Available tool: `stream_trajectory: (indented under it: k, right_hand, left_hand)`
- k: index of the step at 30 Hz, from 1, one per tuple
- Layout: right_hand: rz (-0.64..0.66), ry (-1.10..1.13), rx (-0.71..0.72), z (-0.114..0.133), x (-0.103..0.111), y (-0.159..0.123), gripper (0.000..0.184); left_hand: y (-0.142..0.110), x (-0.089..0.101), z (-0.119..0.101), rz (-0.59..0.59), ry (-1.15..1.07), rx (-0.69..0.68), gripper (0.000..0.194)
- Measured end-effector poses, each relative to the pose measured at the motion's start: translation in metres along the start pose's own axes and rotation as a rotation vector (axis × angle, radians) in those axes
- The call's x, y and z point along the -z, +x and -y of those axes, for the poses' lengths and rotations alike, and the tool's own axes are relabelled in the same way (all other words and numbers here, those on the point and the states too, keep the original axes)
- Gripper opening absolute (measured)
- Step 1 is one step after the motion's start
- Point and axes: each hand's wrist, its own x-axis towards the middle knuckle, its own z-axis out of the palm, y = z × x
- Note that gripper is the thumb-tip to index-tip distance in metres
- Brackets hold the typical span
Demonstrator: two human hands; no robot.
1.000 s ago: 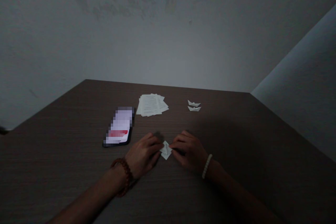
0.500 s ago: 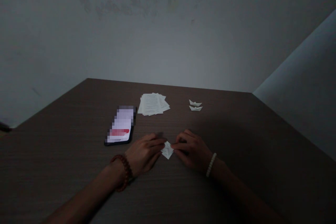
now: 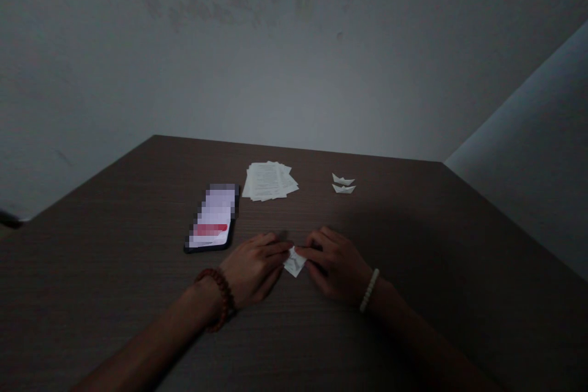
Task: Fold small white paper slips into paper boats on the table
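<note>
A small folded piece of white paper (image 3: 295, 264), diamond-shaped with one corner toward me, lies on the table between my hands. My left hand (image 3: 255, 264), with a brown bead bracelet at the wrist, grips its left side with closed fingers. From the other side, my right hand (image 3: 337, 262), wearing a pale bead bracelet, has its fingers closed at the paper, the index fingertip pressing near the upper corner. Fingers cover the paper's left and right edges. Farther back stand two small folded paper boats (image 3: 343, 184), one behind the other.
Left of my hands a phone (image 3: 214, 214) with a lit, blurred screen lies on the dark wooden table (image 3: 138, 196). Behind it is a loose pile of printed paper sheets (image 3: 269, 180). A stained pale wall (image 3: 294, 86) rises at the table's far edge.
My right index fingertip has shifted slightly up and left over the paper, onto its upper part. The left hand keeps its hold. The whole view has moved very slightly.
</note>
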Motion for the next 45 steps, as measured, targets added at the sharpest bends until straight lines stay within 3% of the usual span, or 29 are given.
stream_trajectory:
  k: [5, 17, 34, 45]
  right_hand:
    - [0.021, -0.036, -0.005, 0.002, -0.001, 0.001, 0.036]
    - [-0.007, -0.060, -0.001, -0.002, 0.000, 0.000, 0.025]
    - [0.025, -0.111, -0.014, -0.002, 0.000, -0.003, 0.029]
    - [-0.035, -0.090, 0.008, -0.007, -0.010, -0.009, 0.021]
  left_hand:
    - [0.000, -0.001, 0.000, -0.003, 0.001, 0.017, 0.024]
    - [-0.003, -0.003, 0.005, -0.071, -0.042, -0.006, 0.021]
    - [-0.002, 0.009, 0.000, 0.053, -0.067, -0.049, 0.021]
    - [-0.005, -0.007, 0.006, -0.021, -0.151, 0.025, 0.022]
